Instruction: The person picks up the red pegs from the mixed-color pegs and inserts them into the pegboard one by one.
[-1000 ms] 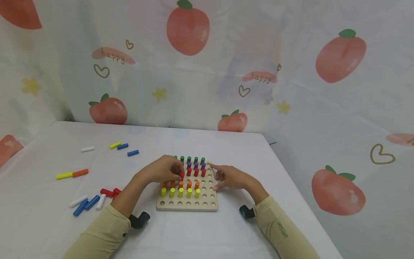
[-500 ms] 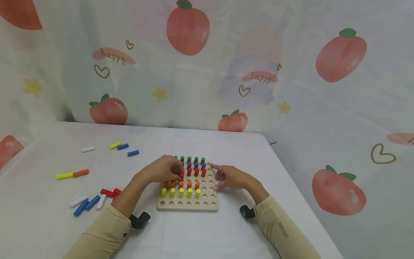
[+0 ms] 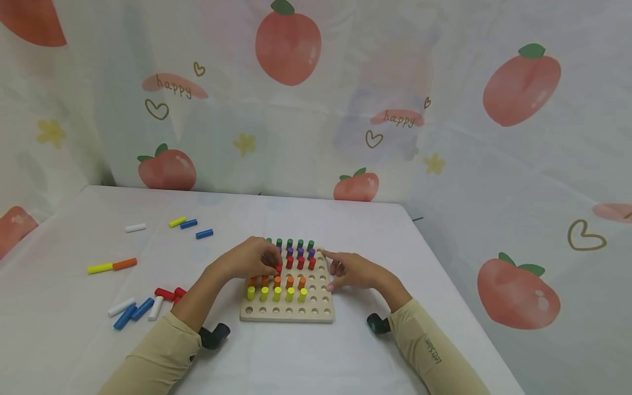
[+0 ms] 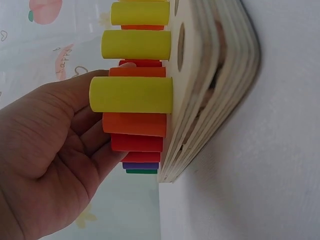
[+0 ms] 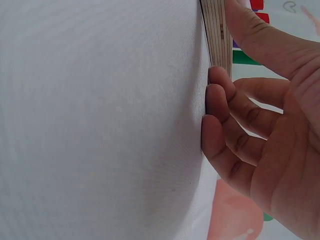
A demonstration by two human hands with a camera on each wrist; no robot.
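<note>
A wooden pegboard (image 3: 316,316) lies on the white tabletop, with rows of green, purple (image 3: 311,253), red, orange and yellow pegs standing in it. My left hand (image 3: 249,259) reaches over its left side and pinches the top of a red peg (image 3: 278,270) in the red row. Some pegs behind those fingers are hidden. In the left wrist view, a yellow peg (image 4: 131,94) stands in front of the left hand (image 4: 50,150). Against the board's right edge rests my right hand (image 3: 353,270), its thumb and index finger touching the wood and its other fingers loosely bent.
Left of the board lie several loose pegs: red (image 3: 164,294), blue (image 3: 144,309) and white (image 3: 120,307) near the left forearm. Farther out are a yellow peg (image 3: 100,268) end to end with an orange one (image 3: 125,264). Blue (image 3: 204,234) and white (image 3: 135,227) pegs lie toward the back.
</note>
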